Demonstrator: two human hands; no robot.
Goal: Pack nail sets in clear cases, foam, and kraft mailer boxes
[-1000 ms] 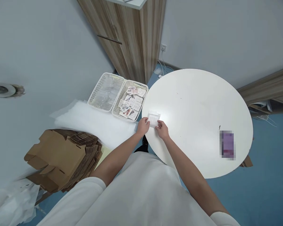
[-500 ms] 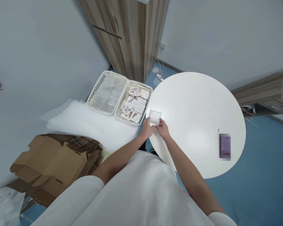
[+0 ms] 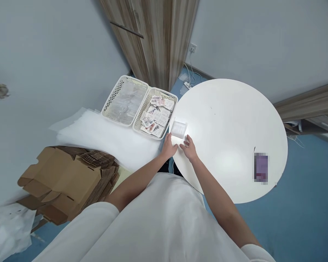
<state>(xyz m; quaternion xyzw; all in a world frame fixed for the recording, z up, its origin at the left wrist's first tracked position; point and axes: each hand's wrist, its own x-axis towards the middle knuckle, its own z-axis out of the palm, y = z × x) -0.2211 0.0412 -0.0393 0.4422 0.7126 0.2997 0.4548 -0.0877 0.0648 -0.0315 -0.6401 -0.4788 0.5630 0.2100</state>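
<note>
A small white translucent packet (image 3: 178, 130) lies flat near the left edge of the round white table (image 3: 224, 120). Just below its left corner is my left hand (image 3: 169, 147), fingers stretched out and thumb apart, holding nothing. My right hand (image 3: 189, 148) is at the packet's lower right corner, its fingers spread and slightly bent, with nothing in them. Whether a fingertip still touches the packet is hard to see. Left of the table, a white basket (image 3: 175, 103) holds several printed cards (image 3: 160, 116).
Another white basket (image 3: 107, 103) holds clear plastic bags. White foam sheets (image 3: 98, 134) lie in front of it. Flattened cardboard boxes (image 3: 62, 178) are stacked at the lower left. A blurred purple object (image 3: 261, 165) lies on the table's right. A wooden cabinet (image 3: 153, 40) stands behind.
Both hands have let go of the packet and drawn back slightly, their fingers opening. The packet stays on the table. The camera view has shifted a little.
</note>
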